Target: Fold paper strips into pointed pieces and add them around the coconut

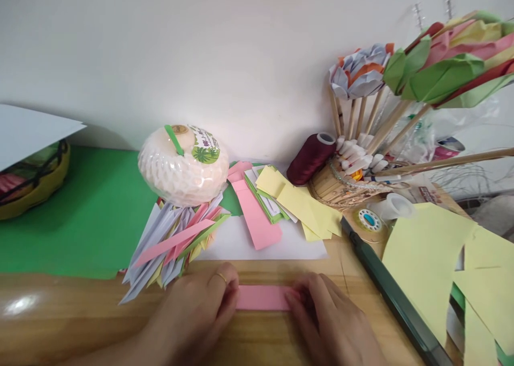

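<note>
A pink paper strip [263, 297] stretches level just above or on the wooden table, between my two hands. My left hand [204, 304], with a ring on one finger, pinches the strip's left end. At the other end, the thumb and fingers of my right hand [327, 312] are closed on the strip. Both ends of the strip are hidden by my fingers. Just beyond my left hand lies a heap of folded paper strips [176, 243] in white, pink, yellow and green. Farther back are flat pink paper pieces [259, 216] and yellow paper pieces [309, 205].
A wrapped coconut [182, 168] sits behind the folded heap. Green sheets [92, 211] cover the left side, near a basket [40, 189]. A maroon thread spool [311, 160] leans by a wooden holder [337, 184] of paper flowers [361, 71]. At right lies a dark green cutter-like tool [393, 291] beside yellow sheets [425, 253].
</note>
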Available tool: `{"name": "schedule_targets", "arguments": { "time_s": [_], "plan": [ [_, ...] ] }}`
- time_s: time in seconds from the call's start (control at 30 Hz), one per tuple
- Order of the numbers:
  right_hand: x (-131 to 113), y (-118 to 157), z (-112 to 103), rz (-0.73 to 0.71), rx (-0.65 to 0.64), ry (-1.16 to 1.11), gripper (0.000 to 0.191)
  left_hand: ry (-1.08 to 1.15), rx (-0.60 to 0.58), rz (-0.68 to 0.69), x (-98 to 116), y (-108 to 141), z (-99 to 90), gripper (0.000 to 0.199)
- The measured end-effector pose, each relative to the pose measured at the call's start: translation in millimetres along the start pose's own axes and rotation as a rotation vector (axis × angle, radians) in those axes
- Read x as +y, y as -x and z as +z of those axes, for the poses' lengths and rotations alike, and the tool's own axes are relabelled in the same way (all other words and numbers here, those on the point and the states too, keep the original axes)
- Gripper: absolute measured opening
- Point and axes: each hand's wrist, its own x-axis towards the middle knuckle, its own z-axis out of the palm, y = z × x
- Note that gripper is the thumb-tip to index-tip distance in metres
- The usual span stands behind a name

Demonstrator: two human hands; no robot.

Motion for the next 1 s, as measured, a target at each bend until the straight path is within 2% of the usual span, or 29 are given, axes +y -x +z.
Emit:
{"name": "schedule_targets", "arguments": {
  "time_s": [0.27, 0.5, 0.67, 0.8, 0.87, 1.0],
  "plan": [
    [-1.0, -0.2, 0.8, -0.009, 0.008, 0.008, 0.017, -0.040, 0.010, -0.020, 2.1, 0.9, 3.2, 0.016],
    [-5.0, -3.7, 0.1, -0.057, 0.049, 0.029, 0.021, -0.137, 0.042, 0.083, 4.9, -0.5, 1.7, 0.017],
    [-6.8, -6.4, -2.0, -0.093, 0.082, 0.092, 0.030, -0.329, 0.087, 0.234, 6.3, -0.6, 0.2, 0.020],
    [-7.7, -5.7, -2.8, -0.121, 0.066, 0.163, 0.031, -0.485, 0.131, 0.493, 4.7, 3.3, 3.7, 0.016],
    [-8.3, -4.9, -2.6, -0.147, 0.058, 0.167, 0.029, -0.494, 0.118, 0.596, 4.2, 5.7, 5.4, 0.026],
    [-8.0, -2.2, -3.5, -0.186, 0.057, 0.150, 0.027, -0.518, 0.071, 0.599, 4.1, 8.7, 6.4, 0.040]
  ]
}}
